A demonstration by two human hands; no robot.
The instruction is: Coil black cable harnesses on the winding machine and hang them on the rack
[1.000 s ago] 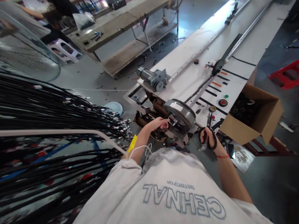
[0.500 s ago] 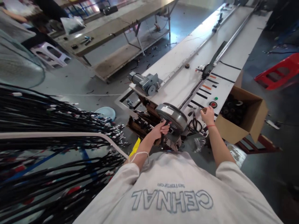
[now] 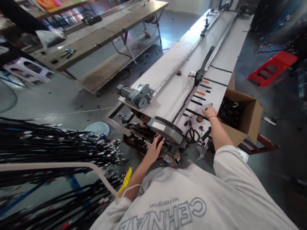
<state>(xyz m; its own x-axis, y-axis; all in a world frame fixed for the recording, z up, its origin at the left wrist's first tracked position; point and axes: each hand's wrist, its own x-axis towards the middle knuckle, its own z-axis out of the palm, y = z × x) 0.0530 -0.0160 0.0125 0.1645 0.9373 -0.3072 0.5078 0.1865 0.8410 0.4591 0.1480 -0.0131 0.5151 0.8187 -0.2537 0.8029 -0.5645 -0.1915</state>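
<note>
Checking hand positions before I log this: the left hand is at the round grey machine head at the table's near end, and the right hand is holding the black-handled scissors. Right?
Not quite. In the head view the right hand rests flat on the white table near the buttons; the scissors lie untouched beside it. The left hand is at the grey machine head, as you said.

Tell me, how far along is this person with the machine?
Done: the scissors lie on the white bench, out of hand. In hand: the right hand rests by the green button, while the left hand touches the round grey drum. Left: many black cables wait on the rack.
</note>
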